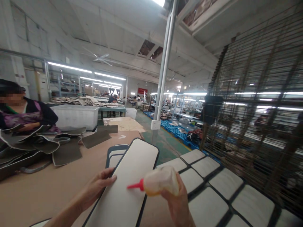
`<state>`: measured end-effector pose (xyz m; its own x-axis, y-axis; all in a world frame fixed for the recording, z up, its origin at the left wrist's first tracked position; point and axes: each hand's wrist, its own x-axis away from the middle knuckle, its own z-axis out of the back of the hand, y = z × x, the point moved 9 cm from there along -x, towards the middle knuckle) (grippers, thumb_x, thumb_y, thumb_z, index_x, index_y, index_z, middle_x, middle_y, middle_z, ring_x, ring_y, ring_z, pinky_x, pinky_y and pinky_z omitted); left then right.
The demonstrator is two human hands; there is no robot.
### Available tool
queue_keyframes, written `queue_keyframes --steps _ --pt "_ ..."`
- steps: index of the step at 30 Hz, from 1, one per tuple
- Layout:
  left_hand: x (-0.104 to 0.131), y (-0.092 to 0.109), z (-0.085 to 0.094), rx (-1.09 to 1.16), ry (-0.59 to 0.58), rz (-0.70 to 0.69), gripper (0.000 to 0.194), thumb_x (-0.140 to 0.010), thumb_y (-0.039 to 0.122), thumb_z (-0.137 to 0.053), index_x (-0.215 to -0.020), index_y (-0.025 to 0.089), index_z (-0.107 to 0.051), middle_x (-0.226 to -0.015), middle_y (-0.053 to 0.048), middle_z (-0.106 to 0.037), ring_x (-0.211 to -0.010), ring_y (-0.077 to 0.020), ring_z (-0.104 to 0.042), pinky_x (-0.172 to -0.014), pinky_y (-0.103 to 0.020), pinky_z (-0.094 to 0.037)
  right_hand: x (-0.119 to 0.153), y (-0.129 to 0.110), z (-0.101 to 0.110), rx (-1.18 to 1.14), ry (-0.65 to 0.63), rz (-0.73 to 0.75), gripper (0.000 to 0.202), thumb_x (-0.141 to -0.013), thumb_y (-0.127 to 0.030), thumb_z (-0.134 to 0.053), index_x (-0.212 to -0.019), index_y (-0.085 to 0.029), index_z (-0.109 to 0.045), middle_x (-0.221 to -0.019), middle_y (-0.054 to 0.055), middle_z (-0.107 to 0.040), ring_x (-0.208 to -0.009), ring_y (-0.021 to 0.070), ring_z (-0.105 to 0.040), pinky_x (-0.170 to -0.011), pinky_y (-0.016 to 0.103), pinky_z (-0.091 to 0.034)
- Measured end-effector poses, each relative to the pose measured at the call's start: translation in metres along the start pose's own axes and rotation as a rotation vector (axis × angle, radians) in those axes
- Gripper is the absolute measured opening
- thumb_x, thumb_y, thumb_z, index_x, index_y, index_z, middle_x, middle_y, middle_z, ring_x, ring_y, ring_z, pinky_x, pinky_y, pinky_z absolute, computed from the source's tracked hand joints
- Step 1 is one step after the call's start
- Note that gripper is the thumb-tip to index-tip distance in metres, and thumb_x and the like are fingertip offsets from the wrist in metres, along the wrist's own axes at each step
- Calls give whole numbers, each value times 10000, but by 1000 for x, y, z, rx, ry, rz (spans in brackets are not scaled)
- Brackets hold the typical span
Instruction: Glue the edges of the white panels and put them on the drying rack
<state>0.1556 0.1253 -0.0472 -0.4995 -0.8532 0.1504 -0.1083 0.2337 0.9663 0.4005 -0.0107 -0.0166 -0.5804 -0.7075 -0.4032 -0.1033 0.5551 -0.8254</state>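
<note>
My left hand (100, 186) grips the left edge of a long cream panel (139, 157) with a dark border, thumb on its face. The panel is tilted, its far end raised over the table. In my right hand (176, 201) is a squeeze bottle (161, 182) of yellowish liquid, fingers wrapped round its body. Its red nozzle points left, over the panel's face; whether the tip touches the panel I cannot tell. Behind the panel lie smaller dark-edged cream pieces (115, 153).
Rows of cream panels (208, 205) with dark borders lie at the right. Dark sheet pieces (67, 151) are heaped on the brown table (59, 183) at the left, where a person (26, 110) sits. A metal pole (163, 69) and a wire rack (258, 94) stand beyond.
</note>
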Motion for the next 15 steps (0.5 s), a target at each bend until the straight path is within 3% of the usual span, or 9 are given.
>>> queue_keyframes --steps 3,7,9,13,15 --pt "-8 -5 4 -1 20 2 482 -513 388 -891 -935 194 -762 -906 -62 -786 -803 -257 -713 -696 -293 -550 18 18 3 -45 -38 -103 665 -396 -398 -902 -987 -194 -673 -812 52 -747 -688 238 -679 -584 302 -544" --pt "-13 -8 -6 -7 -56 18 452 -547 383 -878 -946 203 -766 -935 -59 -787 -842 -266 -717 -733 -300 -556 -5 -18 37 -53 201 47 613 -446 -246 -902 -1015 -251 -674 -891 8 -757 -775 191 -683 -674 246 -561" --pt "-15 -10 -11 -1 -64 47 470 -535 373 -886 -962 217 -766 -928 -50 -788 -851 -263 -718 -722 -290 -562 -10 -31 48 -57 255 90 573 -462 -225 -895 -991 -266 -680 -881 -10 -754 -784 174 -681 -696 229 -557" --pt "-24 -17 -15 2 0 108 525 -456 385 -920 -937 240 -768 -890 -33 -793 -818 -250 -721 -630 -257 -567 18 -12 44 -56 98 -49 647 -441 -417 -882 -1026 -244 -666 -889 57 -761 -768 235 -704 -657 297 -559" --pt "-28 -21 -23 -7 -19 116 488 -457 384 -921 -901 249 -773 -882 -25 -794 -810 -242 -724 -614 -240 -566 33 -12 45 26 35 -37 656 -435 -544 -847 -978 -219 -674 -809 85 -757 -685 275 -700 -580 351 -555"
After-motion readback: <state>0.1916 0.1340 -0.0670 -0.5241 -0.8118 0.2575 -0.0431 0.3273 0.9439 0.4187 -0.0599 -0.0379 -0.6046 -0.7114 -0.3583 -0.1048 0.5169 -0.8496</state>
